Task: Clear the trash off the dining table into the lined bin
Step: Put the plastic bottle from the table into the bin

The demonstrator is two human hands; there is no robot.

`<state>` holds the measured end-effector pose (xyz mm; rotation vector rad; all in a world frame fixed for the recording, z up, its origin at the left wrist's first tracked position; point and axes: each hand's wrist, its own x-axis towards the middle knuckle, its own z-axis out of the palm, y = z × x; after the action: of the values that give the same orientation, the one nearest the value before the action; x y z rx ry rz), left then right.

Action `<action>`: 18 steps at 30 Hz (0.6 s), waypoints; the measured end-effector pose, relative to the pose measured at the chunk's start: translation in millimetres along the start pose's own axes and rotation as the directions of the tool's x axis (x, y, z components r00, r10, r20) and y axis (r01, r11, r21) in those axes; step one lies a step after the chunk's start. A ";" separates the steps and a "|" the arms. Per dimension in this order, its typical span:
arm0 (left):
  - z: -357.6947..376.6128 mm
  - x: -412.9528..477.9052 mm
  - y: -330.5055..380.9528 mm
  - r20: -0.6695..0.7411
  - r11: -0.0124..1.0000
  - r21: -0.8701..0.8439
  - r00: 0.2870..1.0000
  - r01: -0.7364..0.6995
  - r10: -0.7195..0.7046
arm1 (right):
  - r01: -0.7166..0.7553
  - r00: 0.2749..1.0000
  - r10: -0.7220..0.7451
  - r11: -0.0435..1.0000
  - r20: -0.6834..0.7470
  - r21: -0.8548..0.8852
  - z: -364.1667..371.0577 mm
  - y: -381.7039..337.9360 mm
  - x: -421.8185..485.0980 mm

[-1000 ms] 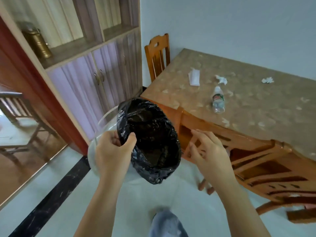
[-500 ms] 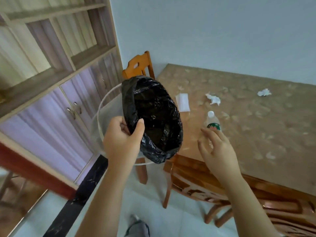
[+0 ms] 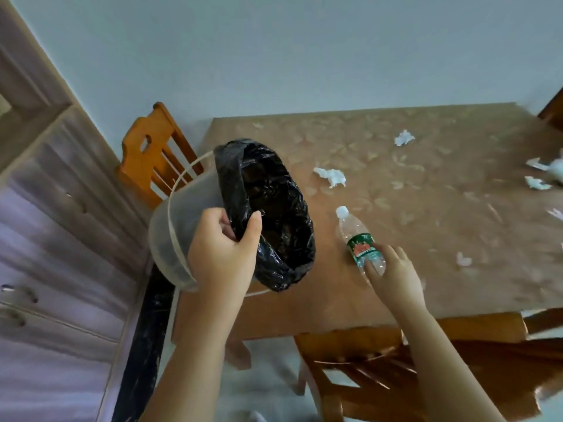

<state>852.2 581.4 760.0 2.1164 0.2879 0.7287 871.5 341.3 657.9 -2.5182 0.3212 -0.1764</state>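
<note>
My left hand [image 3: 224, 254] grips the rim of a translucent bin [image 3: 179, 220] and its black liner [image 3: 274, 208], holding it tilted over the table's left end. A clear plastic bottle [image 3: 355, 236] with a green label lies on the patterned brown table [image 3: 441, 239]. My right hand [image 3: 393, 275] rests its fingers on the bottle's lower end, not closed around it. Crumpled white tissues lie on the table: one [image 3: 332, 176] beyond the bottle, one [image 3: 403, 137] farther back, several [image 3: 545, 172] at the right edge, and a small scrap [image 3: 463, 259] to the right of my hand.
A wooden chair [image 3: 152, 150] stands at the table's far left end. Another chair [image 3: 380, 370] is tucked under the near edge below my right arm. A cabinet with pale doors [image 3: 45, 239] fills the left side. A wall runs behind the table.
I have come closer to the table and the bin has come up over its left end. My right hand has gone forward and down onto the bottle.
</note>
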 end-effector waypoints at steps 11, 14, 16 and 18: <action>45.3 17.2 1.7 0.030 0.994 0.105 1.000 -0.011 0.008 | -0.267 0.959 0.265 0.963 0.104 0.012 41.3 55.7 42.7; 52.5 18.3 2.5 0.062 0.995 0.100 0.998 -0.012 0.006 | -0.292 0.947 0.285 0.956 0.146 0.031 53.2 62.5 42.8; 54.6 17.8 3.1 0.074 0.995 0.098 0.997 -0.017 0.010 | -0.332 0.935 0.318 0.940 0.160 0.073 59.2 66.5 40.4; 55.5 16.6 4.1 0.081 0.995 0.094 0.997 -0.011 0.003 | -0.373 0.923 0.349 0.916 0.163 0.149 63.0 68.7 38.0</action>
<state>898.3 549.8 744.1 2.2317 0.2753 0.6427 907.4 310.4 569.1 -2.2343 0.6785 0.1070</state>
